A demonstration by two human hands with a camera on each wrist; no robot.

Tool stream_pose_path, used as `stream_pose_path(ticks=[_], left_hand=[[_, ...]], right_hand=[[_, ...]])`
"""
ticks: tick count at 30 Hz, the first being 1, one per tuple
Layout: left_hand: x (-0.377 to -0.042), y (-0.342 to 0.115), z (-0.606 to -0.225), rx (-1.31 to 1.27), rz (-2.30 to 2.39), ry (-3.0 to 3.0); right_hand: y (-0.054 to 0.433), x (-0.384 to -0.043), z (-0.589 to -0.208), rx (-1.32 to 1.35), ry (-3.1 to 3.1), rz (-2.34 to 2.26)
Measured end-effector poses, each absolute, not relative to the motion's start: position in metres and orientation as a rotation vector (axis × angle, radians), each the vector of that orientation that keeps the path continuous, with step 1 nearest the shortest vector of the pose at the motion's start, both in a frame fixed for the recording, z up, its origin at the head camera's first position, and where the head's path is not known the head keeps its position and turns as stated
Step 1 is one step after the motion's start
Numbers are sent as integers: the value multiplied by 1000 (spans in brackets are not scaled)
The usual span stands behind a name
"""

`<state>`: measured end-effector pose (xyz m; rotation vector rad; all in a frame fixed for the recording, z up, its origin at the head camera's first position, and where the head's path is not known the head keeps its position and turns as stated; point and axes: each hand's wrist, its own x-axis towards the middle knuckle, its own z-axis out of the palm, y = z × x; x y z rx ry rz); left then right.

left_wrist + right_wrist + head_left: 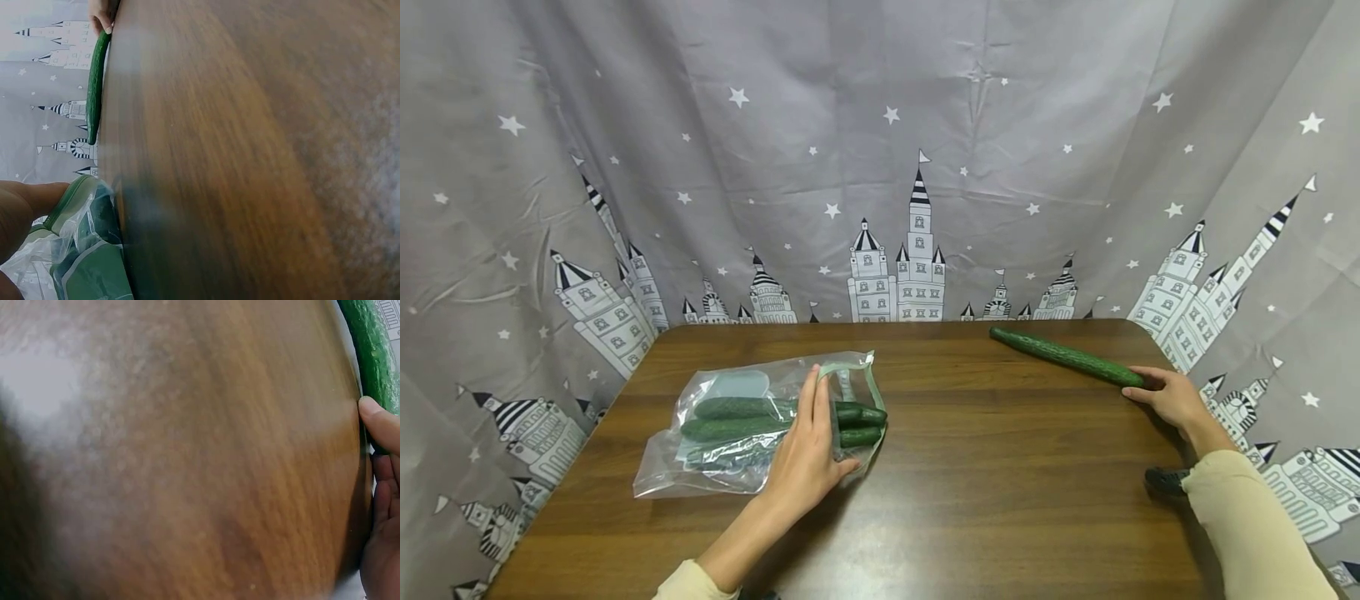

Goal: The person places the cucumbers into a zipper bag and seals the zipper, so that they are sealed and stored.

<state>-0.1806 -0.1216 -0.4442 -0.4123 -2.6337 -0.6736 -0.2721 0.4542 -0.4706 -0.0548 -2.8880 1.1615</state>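
A clear zip bag (730, 481) lies on the left of the table, its green-edged mouth facing right. Inside it are several cucumbers (741, 428), their ends showing at the mouth. My left hand (805, 458) rests on top of the bag close to that mouth, fingers straight and thumb spread to the side. On the right, my right hand (1172, 402) grips the near end of a long cucumber (1067, 354), thumb on one side and fingers on the other. This cucumber slants toward the table's back edge. In the right wrist view the thumb (381, 425) presses against its green skin.
The brown wooden table (985, 500) has its back edge against a grey curtain (1037, 125) printed with castles and stars. A dark strap-like piece (1165, 481) sits at the right sleeve (1247, 517).
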Motion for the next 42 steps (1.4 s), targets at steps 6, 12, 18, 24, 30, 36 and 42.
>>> stream_pose_path(ticks=[6, 12, 18, 24, 30, 36, 42], left_hand=[[-181, -121, -443, -417, -675, -2640], [-180, -122, -443, -403, -680, -2656], [-179, -123, -443, -410, -681, -2648], [-179, -122, -442, -400, -678, -2646], [-179, -122, -441, -396, -683, -2652], [-180, -121, -440, -388, -679, -2655], [-179, -121, -439, -392, -689, -2653]], right_hand=[[456, -272, -470, -77, -2873, 1195], [453, -270, -468, -112, -2804, 1273], [445, -267, -465, -166, -2614, 1425], [430, -271, -451, -166, -2491, 1577], [412, -273, -435, -94, -2188, 2007], [395, -272, -421, -25, -2146, 2055], [376, -270, -412, 130, -2075, 2170]])
